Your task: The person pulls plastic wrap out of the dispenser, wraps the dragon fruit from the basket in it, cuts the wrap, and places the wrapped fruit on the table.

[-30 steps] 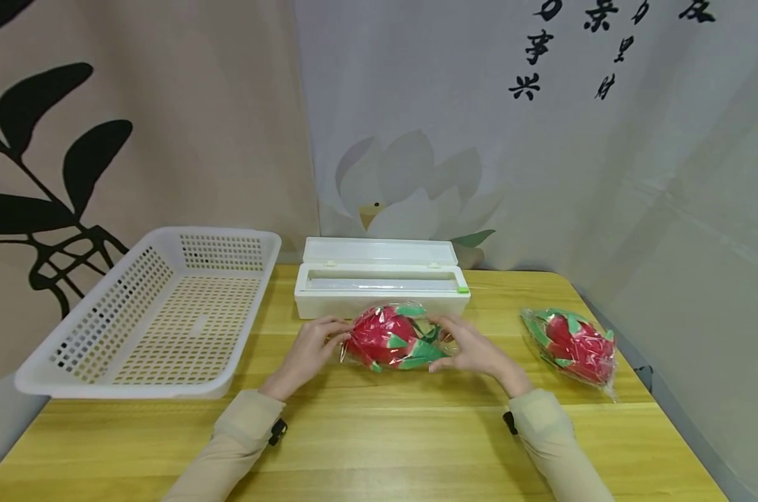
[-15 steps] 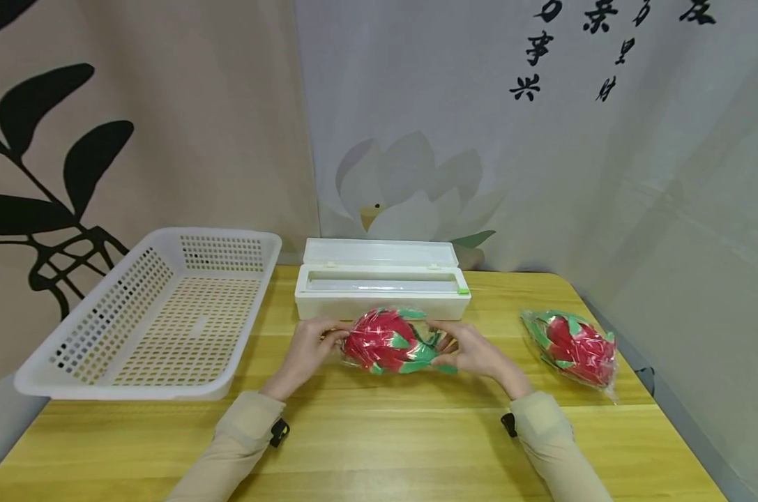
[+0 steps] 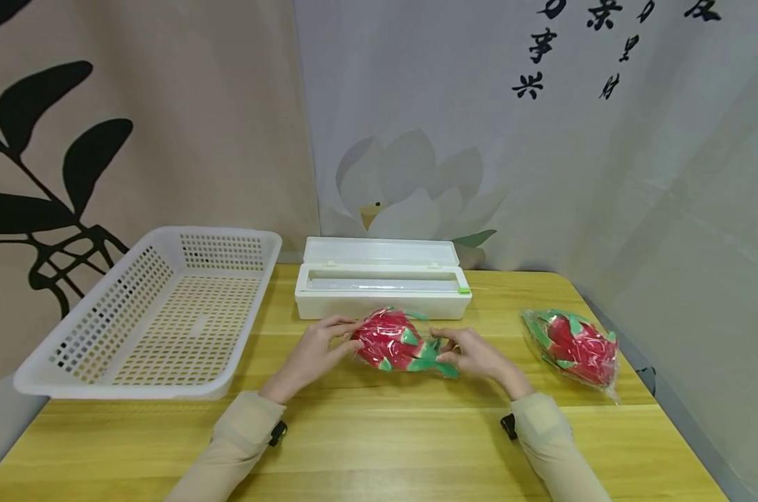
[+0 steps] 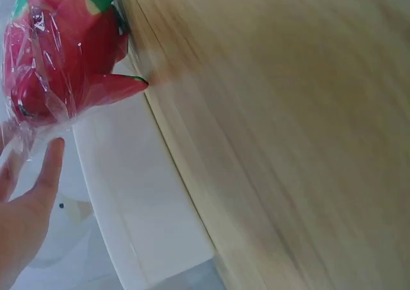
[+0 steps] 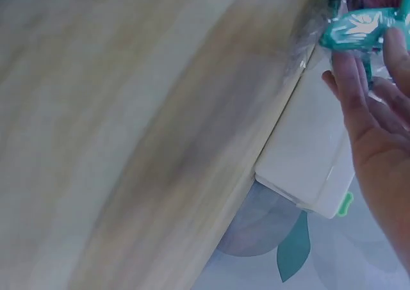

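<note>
A dragon fruit (image 3: 391,341), red with green scale tips and wrapped in clear plastic film, is held between both hands in front of the white box. My left hand (image 3: 316,353) has its fingers and thumb around the film at the fruit's left end; in the left wrist view the gathered film (image 4: 24,139) runs down between them. At the other end, my right hand (image 3: 475,354) pinches the green tips. The right wrist view shows the thumb lying over a green tip (image 5: 362,31), with fingers beneath. A second wrapped dragon fruit (image 3: 579,348) lies farther right on the table.
Behind the held fruit stands a long white cling film box (image 3: 379,305), its lid raised and a green slider at its right end. A white perforated basket (image 3: 218,387) occupies the left side of the wooden table (image 3: 379,439). A printed curtain (image 3: 404,84) hangs behind.
The held dragon fruit has shifted slightly right and turned a little. My left hand's fingers have spread and reached farther right, while my right hand has closed in on the green tips.
</note>
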Tool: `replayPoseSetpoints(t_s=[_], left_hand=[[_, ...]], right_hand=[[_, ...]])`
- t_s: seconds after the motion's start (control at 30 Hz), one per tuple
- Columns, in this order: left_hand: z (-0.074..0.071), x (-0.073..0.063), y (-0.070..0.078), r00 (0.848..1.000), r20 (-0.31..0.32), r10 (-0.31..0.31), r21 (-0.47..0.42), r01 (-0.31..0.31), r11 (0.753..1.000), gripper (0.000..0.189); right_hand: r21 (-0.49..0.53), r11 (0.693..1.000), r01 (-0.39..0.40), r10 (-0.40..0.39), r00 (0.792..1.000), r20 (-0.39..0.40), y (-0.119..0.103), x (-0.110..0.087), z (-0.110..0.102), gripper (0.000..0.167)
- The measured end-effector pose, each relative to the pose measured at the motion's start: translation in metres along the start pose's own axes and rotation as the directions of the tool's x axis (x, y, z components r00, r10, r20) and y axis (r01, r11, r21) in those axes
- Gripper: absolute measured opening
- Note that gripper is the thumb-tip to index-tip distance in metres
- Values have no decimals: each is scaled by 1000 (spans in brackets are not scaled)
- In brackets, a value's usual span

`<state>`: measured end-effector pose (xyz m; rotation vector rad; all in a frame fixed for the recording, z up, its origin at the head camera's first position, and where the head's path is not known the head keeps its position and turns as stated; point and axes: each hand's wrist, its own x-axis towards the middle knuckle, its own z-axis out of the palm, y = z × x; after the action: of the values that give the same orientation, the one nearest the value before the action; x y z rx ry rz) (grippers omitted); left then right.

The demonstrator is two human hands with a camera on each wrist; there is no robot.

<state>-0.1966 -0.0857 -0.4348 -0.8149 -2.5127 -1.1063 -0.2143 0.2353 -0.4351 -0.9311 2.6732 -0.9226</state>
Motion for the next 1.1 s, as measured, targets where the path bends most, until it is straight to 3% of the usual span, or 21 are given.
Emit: replayPoseSetpoints(t_s=[0.13, 0.23, 0.53, 0.73, 0.93, 1.0, 1.1], left_hand=[[-1, -1, 0, 998, 68, -13, -11, 14, 1000, 64], [-1, -2, 0, 995, 94, -18, -32, 21, 999, 70], [-2, 0, -4, 1000, 19, -16, -118, 18, 993, 43], [-4, -1, -5, 998, 52, 30, -135, -22, 991, 31], [-3, -2, -4, 993, 22, 116, -58, -115, 992, 27], [-3, -2, 1, 994, 15, 104, -14, -104, 994, 28], [-2, -2, 13, 999, 32, 40, 29, -40, 999, 30]], right_hand=[[-8, 1000, -2, 2, 1000, -1, 2, 1, 0, 50], [-8, 1000, -8, 8, 1000, 14, 3, 1, -1, 49], [93, 994, -48, 44, 998, 47, -2, 1, -8, 47], [132, 988, -83, 82, 997, 12, 0, 0, -5, 53], [163, 981, -110, 112, 994, -8, 2, -2, -3, 56], [183, 975, -129, 131, 991, 1, 0, -2, -3, 57], [211, 963, -169, 169, 985, 19, -5, -3, -3, 56]])
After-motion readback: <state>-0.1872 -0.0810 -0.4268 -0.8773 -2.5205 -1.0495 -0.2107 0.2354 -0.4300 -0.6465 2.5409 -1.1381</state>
